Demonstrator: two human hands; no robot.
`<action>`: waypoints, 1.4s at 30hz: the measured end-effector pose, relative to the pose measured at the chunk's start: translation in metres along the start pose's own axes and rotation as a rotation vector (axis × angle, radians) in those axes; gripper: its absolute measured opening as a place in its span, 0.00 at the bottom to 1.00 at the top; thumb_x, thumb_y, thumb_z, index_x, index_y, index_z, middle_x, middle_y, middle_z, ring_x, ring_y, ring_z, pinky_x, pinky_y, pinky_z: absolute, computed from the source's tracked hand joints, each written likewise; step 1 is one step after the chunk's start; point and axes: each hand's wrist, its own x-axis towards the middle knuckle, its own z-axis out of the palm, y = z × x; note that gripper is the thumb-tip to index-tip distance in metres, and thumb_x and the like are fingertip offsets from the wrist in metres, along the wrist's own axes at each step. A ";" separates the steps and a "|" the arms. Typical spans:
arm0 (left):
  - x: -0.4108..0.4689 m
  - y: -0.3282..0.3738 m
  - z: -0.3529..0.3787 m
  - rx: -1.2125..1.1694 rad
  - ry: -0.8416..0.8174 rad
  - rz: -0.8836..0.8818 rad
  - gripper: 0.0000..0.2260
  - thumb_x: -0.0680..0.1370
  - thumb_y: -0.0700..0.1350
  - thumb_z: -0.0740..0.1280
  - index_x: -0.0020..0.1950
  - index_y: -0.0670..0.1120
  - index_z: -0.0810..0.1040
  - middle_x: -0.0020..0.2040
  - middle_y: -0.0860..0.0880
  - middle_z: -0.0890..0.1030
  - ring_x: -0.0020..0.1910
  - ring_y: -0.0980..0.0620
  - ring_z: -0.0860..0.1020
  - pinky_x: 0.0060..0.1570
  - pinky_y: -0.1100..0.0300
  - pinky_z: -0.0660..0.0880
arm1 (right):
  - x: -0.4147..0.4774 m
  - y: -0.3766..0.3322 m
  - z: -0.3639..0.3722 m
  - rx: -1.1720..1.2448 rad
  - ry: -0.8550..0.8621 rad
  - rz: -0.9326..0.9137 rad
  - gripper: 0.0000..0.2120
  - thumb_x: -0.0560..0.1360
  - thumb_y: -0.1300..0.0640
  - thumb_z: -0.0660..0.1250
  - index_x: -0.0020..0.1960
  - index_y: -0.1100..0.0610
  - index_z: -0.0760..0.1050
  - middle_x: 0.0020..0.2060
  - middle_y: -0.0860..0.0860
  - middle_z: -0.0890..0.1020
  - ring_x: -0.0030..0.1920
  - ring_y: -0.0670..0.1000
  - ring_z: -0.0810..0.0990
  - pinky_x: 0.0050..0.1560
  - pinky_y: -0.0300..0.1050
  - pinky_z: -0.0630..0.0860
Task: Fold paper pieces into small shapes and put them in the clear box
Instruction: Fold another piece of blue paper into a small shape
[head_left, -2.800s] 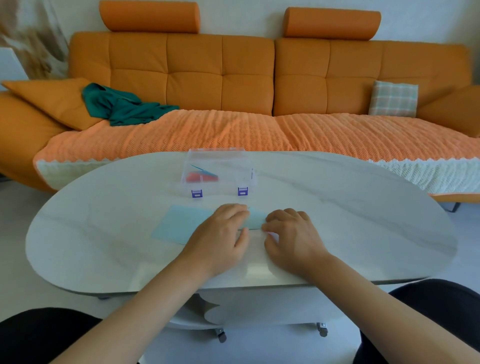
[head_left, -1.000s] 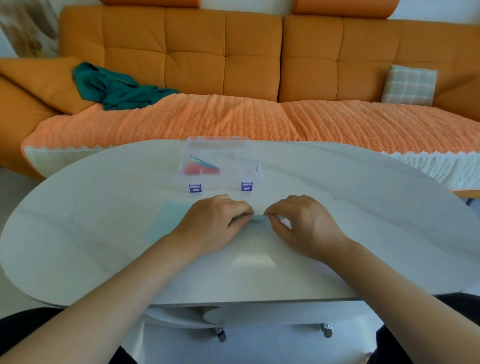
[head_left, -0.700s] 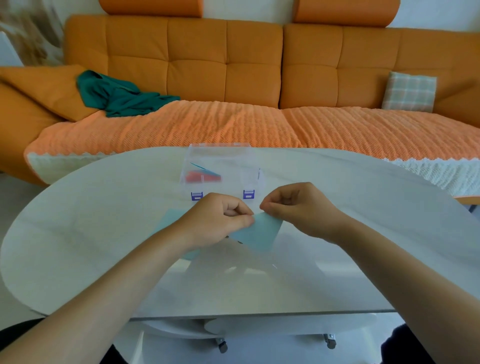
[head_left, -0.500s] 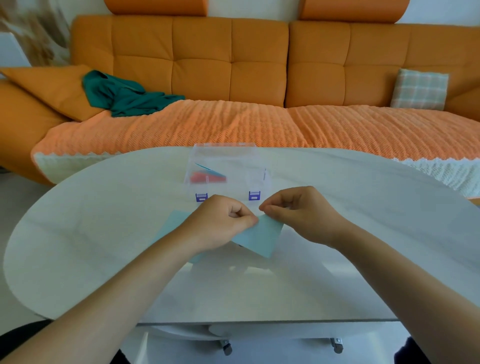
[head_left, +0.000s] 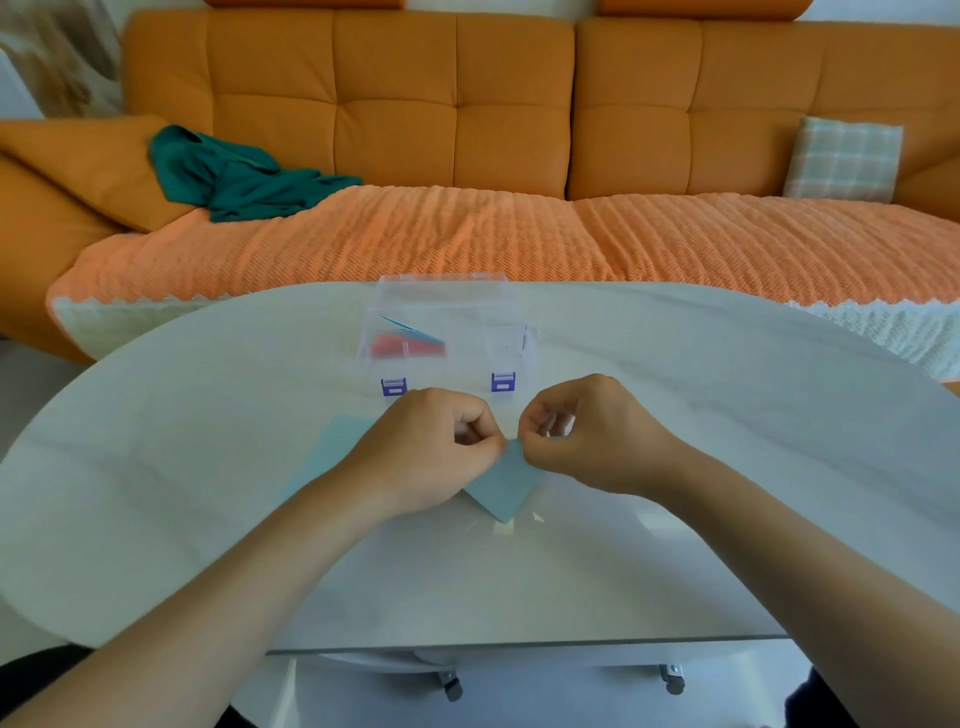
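Note:
A folded light blue paper piece (head_left: 503, 488) hangs just above the white table (head_left: 675, 467), point down. My left hand (head_left: 431, 457) and my right hand (head_left: 587, 436) both pinch its top edge, fingertips almost touching. A second light blue paper sheet (head_left: 332, 447) lies flat on the table, partly hidden under my left hand. Behind my hands stands the clear box (head_left: 447, 332) with two purple latches; a red folded shape (head_left: 400, 345) and a blue folded shape (head_left: 415, 330) lie inside it on the left.
An orange sofa (head_left: 467, 119) with an orange knitted cover runs behind the table. A green cloth (head_left: 234, 176) lies on its left part and a checked cushion (head_left: 841, 158) stands at the right. My knees show below the table's near edge.
My hands lifted the folded blue paper off the table, where they had been pressing it flat, and now hold it raised by its top edge, fingertips drawn closer together.

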 end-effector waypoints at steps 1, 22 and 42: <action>0.000 -0.001 -0.002 0.014 0.007 -0.003 0.07 0.75 0.47 0.70 0.37 0.51 0.81 0.35 0.56 0.84 0.35 0.58 0.79 0.40 0.59 0.76 | 0.000 0.003 -0.002 -0.013 0.010 0.008 0.04 0.68 0.55 0.71 0.35 0.49 0.82 0.31 0.43 0.82 0.35 0.41 0.78 0.39 0.36 0.77; -0.010 0.003 0.001 0.279 0.092 0.048 0.08 0.76 0.57 0.65 0.48 0.59 0.83 0.44 0.61 0.84 0.44 0.57 0.80 0.45 0.58 0.78 | -0.005 0.003 0.006 -0.104 0.029 -0.145 0.04 0.76 0.49 0.70 0.46 0.46 0.83 0.42 0.41 0.84 0.43 0.45 0.81 0.49 0.47 0.79; -0.001 -0.032 -0.034 0.368 0.051 -0.005 0.18 0.69 0.55 0.56 0.38 0.46 0.81 0.37 0.50 0.84 0.41 0.53 0.81 0.44 0.53 0.80 | 0.002 0.034 -0.028 -0.088 0.207 0.037 0.06 0.76 0.55 0.71 0.41 0.45 0.82 0.37 0.42 0.83 0.39 0.43 0.77 0.44 0.40 0.75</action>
